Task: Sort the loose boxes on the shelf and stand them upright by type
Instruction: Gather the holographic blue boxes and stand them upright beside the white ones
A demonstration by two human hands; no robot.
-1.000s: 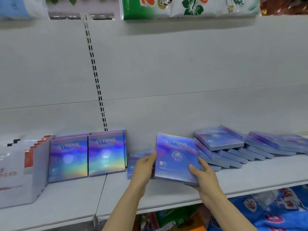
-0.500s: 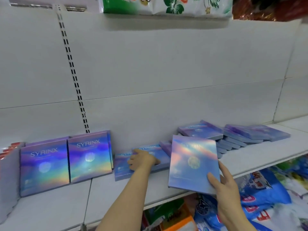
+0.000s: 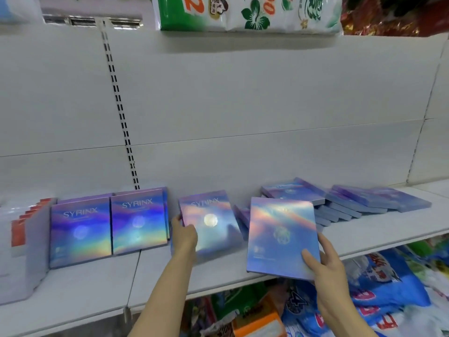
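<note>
While left hand (image 3: 184, 235) grips one glossy holographic box (image 3: 209, 222), right hand (image 3: 325, 261) grips another (image 3: 279, 237).

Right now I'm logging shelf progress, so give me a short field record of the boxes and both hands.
standing boxes: two SYRINX boxes upright at left, faces forward
left hand: left hand holds a tilted box at its left edge
right hand: right hand grips the front box at its lower right corner
unsorted: flat pile lying at right
shelf: white shelf

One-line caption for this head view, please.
Left hand tilts one SYRINX box upright; right hand holds another box.
</note>
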